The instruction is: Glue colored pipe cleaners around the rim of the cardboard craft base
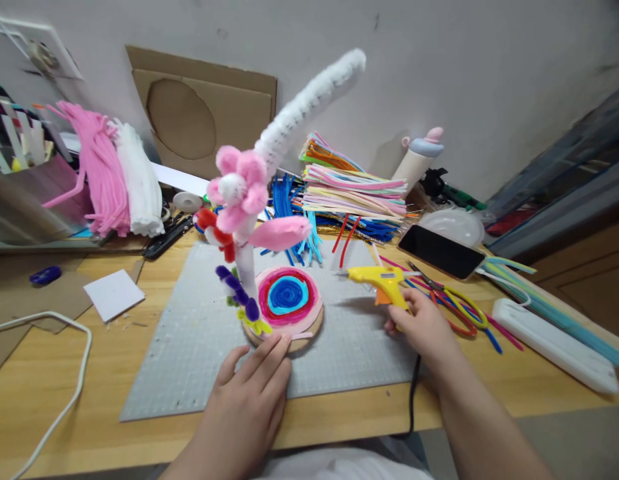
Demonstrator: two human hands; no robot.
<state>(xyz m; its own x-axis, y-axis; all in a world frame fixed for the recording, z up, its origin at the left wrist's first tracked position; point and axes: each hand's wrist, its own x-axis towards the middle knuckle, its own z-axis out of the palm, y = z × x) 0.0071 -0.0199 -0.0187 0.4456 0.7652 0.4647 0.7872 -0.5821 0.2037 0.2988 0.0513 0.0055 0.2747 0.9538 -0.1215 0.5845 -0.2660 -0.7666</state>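
Note:
My right hand [418,321] is wrapped around the handle of a yellow hot glue gun [384,277], its nozzle pointing left toward a round base. Coiled pipe cleaners cover that base [289,299] in rings of blue, light blue, red and pink. A light pink pipe cleaner strip [300,335] lies along its near edge. My left hand [257,387] rests there with fingers stretched out, the tips touching the strip and the rim. From the base's left side rises a white fuzzy stem [309,100] bearing a pink flower [238,190], with red and purple pieces lower down.
A grey cutting mat [184,347] lies beneath the base. Bundled pipe cleaners [354,190] are stacked behind it. To the right are a phone [439,252], scissors [457,310] and a white power strip [554,347]. A white cable [87,353] loops at left.

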